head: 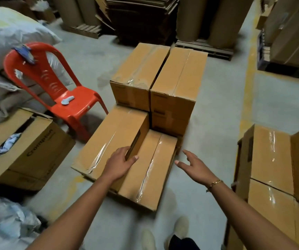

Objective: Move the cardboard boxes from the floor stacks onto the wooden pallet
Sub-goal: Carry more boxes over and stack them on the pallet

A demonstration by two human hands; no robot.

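Observation:
A group of taped cardboard boxes stands in the middle of the floor. Two tall stacks (177, 76) are at the far side, a mid-height box (107, 139) is near left, and a low box (150, 170) is near right. My left hand (119, 161) grips the near right corner of the mid-height box, fingers on its top and thumb down its side. My right hand (193, 165) hovers with spread fingers beside the low box, touching nothing. A sliver of the wooden pallet (180, 144) shows beside the low box. More boxes (269, 154) are stacked at the right.
A red plastic chair (69, 98) stands left of the boxes. An open carton (29, 150) with cloth inside and white sacks (10, 33) fill the left side. Cardboard rolls (217, 18) on pallets line the back. A yellow floor line (249, 87) runs along the right.

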